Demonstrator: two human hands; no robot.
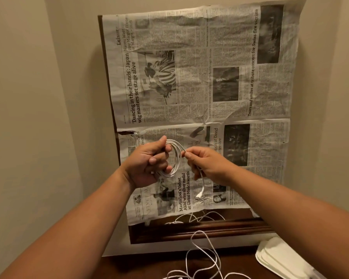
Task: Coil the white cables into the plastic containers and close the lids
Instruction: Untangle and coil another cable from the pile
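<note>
Cable coil gripped in curled left hand; right hand pinches its loose tail.

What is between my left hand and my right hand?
In the head view, only the coiled white cable: the left hand grips its loops, and the right hand pinches the strand running off it.

Left hand grips a coiled white cable; right hand pinches its tail, connector dangling above the desk.
</note>
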